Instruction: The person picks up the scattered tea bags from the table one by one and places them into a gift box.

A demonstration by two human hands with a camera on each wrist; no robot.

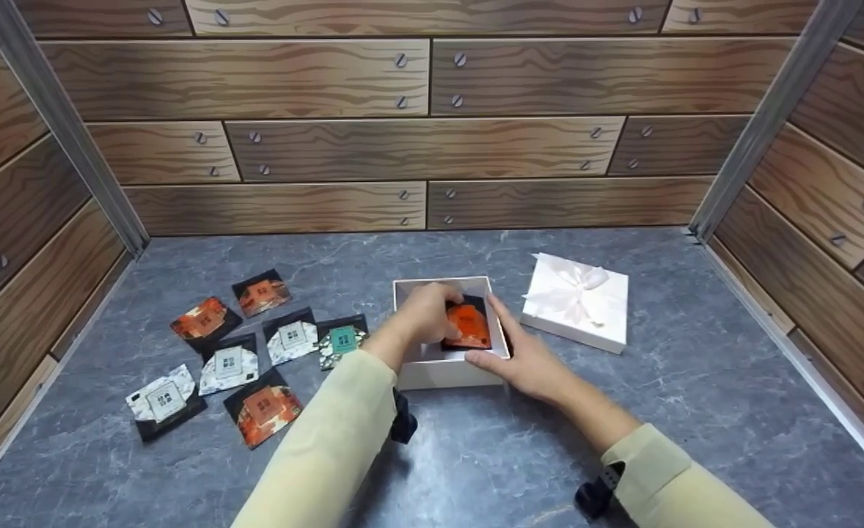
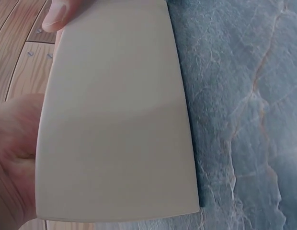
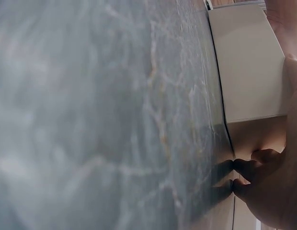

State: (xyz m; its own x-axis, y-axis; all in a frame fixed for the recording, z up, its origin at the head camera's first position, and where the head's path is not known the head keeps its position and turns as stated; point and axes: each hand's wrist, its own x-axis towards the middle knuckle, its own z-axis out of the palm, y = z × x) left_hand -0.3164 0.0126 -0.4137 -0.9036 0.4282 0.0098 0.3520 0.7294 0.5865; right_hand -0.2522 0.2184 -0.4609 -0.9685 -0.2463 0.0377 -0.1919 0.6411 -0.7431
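An open white box point(image 1: 443, 375) stands in front of me, its plain front wall point(image 2: 115, 115) filling much of the left wrist view. My left hand point(image 1: 425, 308) reaches inside it and grips an orange and black packet point(image 1: 469, 323) by its left part. That packet lies within the walls at the right side. Around the box's right front corner, my right hand point(image 1: 531, 359) holds on, thumb over the near rim and fingers along the right wall. In the right wrist view, fingertips point(image 3: 242, 165) of this hand reach down to the tabletop beside the box.
Several flat packets lie spread at the left, among them a green one point(image 1: 342, 339), a white one point(image 1: 164, 400) and an orange one point(image 1: 263, 407). A white lid point(image 1: 579, 301) with a ribbon bow sits right of the box. Wood-patterned walls point(image 1: 425, 147) enclose the marbled tabletop point(image 1: 711, 367).
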